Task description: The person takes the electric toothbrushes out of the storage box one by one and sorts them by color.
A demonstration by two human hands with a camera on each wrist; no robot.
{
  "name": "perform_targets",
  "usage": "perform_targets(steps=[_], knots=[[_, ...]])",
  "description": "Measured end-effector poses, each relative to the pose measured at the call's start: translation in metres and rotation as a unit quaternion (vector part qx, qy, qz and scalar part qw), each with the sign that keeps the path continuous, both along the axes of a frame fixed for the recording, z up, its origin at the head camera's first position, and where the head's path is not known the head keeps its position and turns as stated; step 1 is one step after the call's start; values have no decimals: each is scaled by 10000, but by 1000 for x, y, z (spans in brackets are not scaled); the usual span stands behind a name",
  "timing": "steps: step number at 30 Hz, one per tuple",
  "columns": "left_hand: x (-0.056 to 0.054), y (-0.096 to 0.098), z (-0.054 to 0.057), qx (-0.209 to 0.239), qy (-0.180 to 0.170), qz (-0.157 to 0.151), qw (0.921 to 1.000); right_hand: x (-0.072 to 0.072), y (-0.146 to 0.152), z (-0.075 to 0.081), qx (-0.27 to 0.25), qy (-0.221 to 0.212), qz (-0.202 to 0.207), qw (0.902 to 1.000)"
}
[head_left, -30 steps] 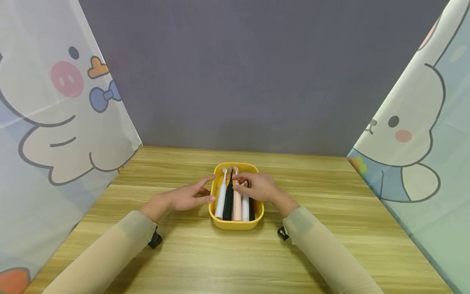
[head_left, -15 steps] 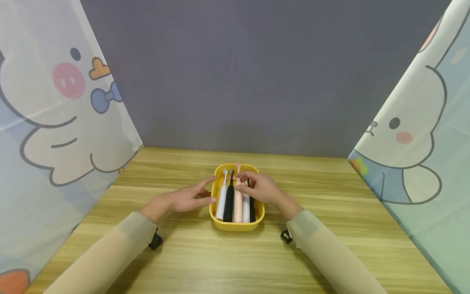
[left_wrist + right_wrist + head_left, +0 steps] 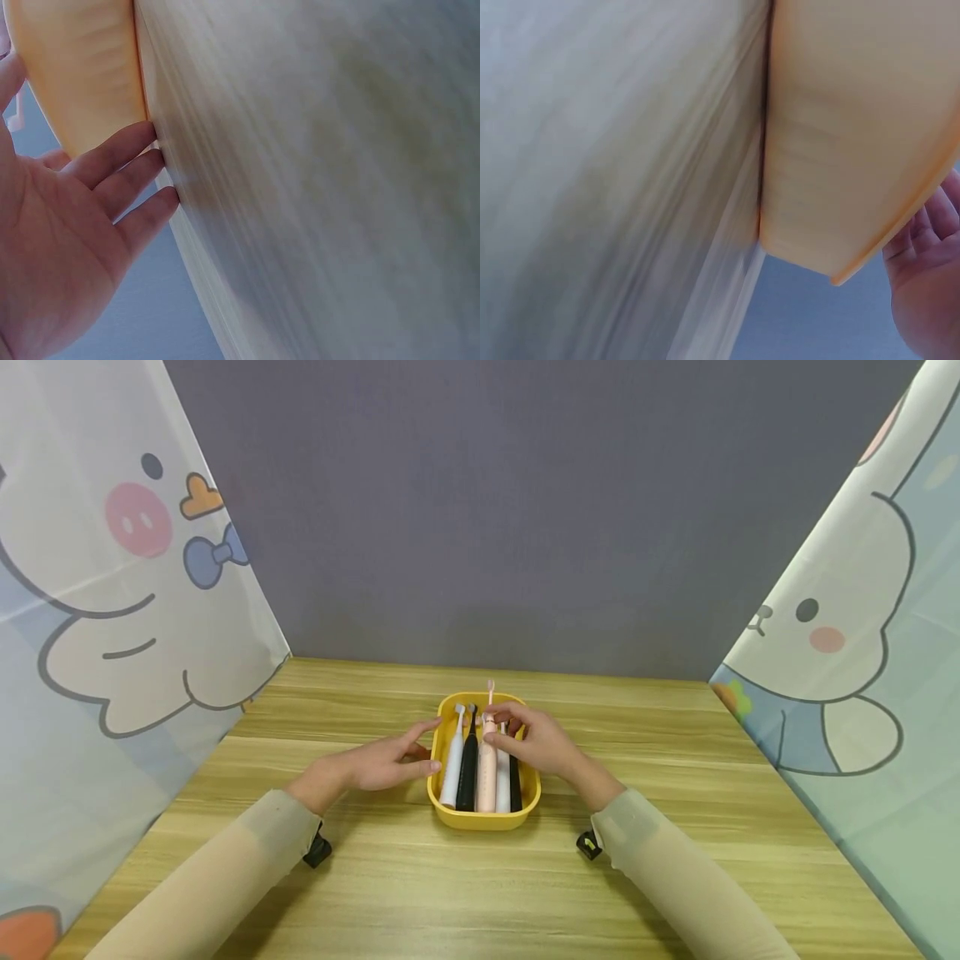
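Note:
In the head view a yellow bin (image 3: 483,821) holds several electric toothbrushes lying side by side. My right hand (image 3: 543,745) pinches a pink electric toothbrush (image 3: 487,777) near its neck between thumb and fingers. Its brush head sticks up past the bin's far rim, while the handle's bottom stays low at the near end. To its left lie a black toothbrush (image 3: 468,772) and a white toothbrush (image 3: 453,764). On its right, partly under my hand, are a white handle (image 3: 503,789) and a black handle (image 3: 515,792). My left hand (image 3: 382,764), fingers extended, touches the bin's left side.
The bin stands on a wood-grain table (image 3: 420,893). Behind it rises a plain grey wall (image 3: 480,527). Cartoon-printed curtains flank the table, a left curtain (image 3: 67,677) and a right curtain (image 3: 900,693).
The pink toothbrush's head end has risen and tilted up beyond the far rim, with my right hand shifting slightly up and right. My left hand keeps its place at the bin.

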State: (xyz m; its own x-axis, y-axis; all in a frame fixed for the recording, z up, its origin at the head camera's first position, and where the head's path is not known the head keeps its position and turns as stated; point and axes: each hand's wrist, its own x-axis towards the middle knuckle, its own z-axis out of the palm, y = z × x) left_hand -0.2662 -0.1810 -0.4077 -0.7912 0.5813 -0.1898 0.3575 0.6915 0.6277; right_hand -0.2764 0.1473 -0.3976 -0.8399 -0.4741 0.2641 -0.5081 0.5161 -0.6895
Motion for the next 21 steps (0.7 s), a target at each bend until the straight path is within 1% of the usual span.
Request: perform_targets(steps=[5,9,15,18,21], knots=[[0,0,0,30,37,-33,10000,3,-2,1,-430,-139,101,9989],[0,0,0,26,46,-50,10000,5,-3,1,-812,-356,189,9959],[1,0,1,5,79,-63,9999,8,-4,4,-1059,-601,217,9923],[1,0,1,5,75,-67,9999,10,-4,6,-1239,-737,235,9893],[0,0,0,-9,86,-84,9999,13,-5,8,-1499,-909,317,9840]])
